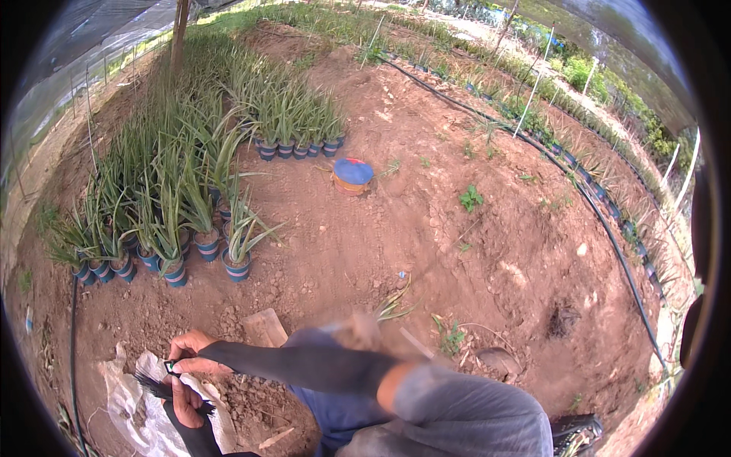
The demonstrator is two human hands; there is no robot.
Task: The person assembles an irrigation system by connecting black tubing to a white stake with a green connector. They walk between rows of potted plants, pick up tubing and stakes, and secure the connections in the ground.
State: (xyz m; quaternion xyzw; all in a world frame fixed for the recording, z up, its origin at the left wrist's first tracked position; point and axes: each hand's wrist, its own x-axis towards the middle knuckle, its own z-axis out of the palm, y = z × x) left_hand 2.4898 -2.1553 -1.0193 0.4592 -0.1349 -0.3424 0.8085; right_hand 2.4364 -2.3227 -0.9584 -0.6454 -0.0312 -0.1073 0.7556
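Observation:
My left hand (185,402) is closed around a bundle of thin black strips or folded black plastic (154,387); its exact kind is unclear. Right above it, my right hand (196,355), reached across my body in a dark sleeve, pinches a small black piece with a pale middle (169,366) at the bundle's upper end. Beneath both hands a crumpled white plastic sack (126,407) lies on the soil. Beside my right forearm rests a flat tan slab (265,327). Past my knee there is a skin-toned blur (364,329) that I cannot make out.
Rows of potted aloe-like plants (171,251) fill the left and far left. An orange bucket with a blue top (352,175) stands mid-ground. Loose leaves (396,303) lie ahead of my knee. A black hose (609,228) curves along the right, another (74,343) down the left.

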